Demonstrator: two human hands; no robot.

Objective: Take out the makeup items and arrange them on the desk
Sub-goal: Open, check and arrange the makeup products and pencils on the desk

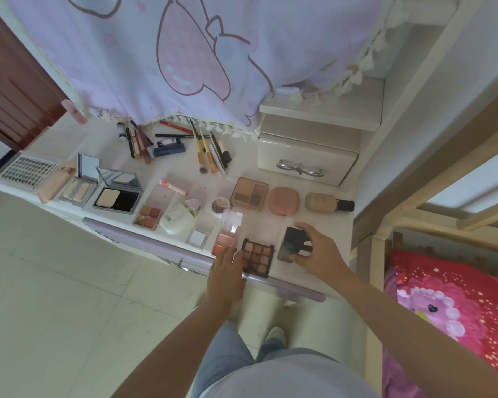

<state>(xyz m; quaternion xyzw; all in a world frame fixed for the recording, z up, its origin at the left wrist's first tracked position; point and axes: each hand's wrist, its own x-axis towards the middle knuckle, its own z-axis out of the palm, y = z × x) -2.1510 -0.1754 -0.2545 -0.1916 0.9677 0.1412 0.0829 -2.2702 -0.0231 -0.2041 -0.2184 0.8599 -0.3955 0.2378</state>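
Many makeup items lie spread over the white desk (270,173). My right hand (316,251) grips a dark, open compact (292,242) near the desk's front right. My left hand (224,268) rests with straight fingers on the left edge of a nine-pan brown eyeshadow palette (258,255). Beside it lies a pink blush palette (224,239) with a clear lid. Behind these sit a beige eyeshadow palette (249,193), a round pink compact (283,201) and a foundation bottle (328,203) on its side.
Brushes and pencils (207,147) lie at the back under a hanging lilac curtain (184,53). Mirrored powder compacts (117,193) and a lash tray (26,170) fill the left. A small drawer unit (305,159) stands at the back right. A red bedspread (449,305) lies to the right.
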